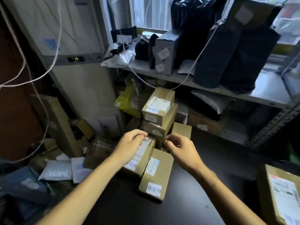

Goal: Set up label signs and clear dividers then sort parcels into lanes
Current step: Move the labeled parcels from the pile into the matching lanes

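- The left hand [129, 144] has its grip curled over the far end of a labelled carton [142, 159]. This carton lies on the dark bench [194, 200], just in front of the stack of two cartons [158, 114].
- The right hand [179, 149] hovers just in front of the stack and to its right, fingers curled. I cannot tell whether its grip holds anything.
- A front carton [155, 176] lies against the labelled carton's right side, further forward from the stack.
- A small plain carton [181, 129] stands just right of the stack.
- The step looks like placing the labelled carton into its lane. It would help to bring the right hand to the carton's free side, so that two grips steer it.
- Keep its handwritten label facing up, and slide it rather than swing it.
- Draw it away from the stack: a nudge could topple the upper carton.
- Line its long edge up with the front carton.
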A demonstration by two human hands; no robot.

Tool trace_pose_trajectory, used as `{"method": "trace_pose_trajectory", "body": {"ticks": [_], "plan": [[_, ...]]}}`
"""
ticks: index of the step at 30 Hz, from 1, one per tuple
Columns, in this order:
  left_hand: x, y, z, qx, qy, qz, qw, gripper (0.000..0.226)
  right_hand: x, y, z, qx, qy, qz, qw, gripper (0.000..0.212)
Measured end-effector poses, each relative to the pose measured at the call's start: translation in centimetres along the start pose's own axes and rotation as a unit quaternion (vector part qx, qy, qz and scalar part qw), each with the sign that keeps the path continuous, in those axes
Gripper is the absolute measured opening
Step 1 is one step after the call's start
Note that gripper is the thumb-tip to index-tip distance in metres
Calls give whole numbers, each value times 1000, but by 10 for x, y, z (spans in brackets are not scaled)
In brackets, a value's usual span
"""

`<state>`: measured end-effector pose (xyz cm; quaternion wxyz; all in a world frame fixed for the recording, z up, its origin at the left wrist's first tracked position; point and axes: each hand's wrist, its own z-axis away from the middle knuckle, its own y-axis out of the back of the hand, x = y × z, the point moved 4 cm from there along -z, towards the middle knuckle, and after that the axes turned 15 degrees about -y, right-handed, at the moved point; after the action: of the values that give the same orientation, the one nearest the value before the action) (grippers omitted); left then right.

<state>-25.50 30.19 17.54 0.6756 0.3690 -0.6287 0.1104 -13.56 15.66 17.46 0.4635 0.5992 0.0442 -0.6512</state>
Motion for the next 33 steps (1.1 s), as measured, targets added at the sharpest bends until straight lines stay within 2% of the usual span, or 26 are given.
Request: {"method": "trace_pose_trajectory", "body": {"ticks": [5,12,20,24,26,29,33], "plan": [[-28,7,-58,43,7,-39,998,27,15,-14,-53,-2,-48,-43,998,16],[-53,3,-113,44,7,-27,999,25,21,-21,-101,14,-84,-100,991,14],[-78,-6,-178,46,-1,-13,999,33,12,-22,-138,122,-102,-103,982,11],[-89,-12,-215,-7,29,13,999,44,3,-27,-167,151,-132,-129,971,32],[-93,-18,-222,-56,24,12,998,39,1,-32,-177,149,-144,-149,967,40],[-104,-29,-221,-127,-5,-19,992,33,3,-47,-185,142,-147,-176,963,36],[-116,-30,-221,-140,-35,-22,989,28,6,-54,-189,175,-149,-171,958,36]]}}
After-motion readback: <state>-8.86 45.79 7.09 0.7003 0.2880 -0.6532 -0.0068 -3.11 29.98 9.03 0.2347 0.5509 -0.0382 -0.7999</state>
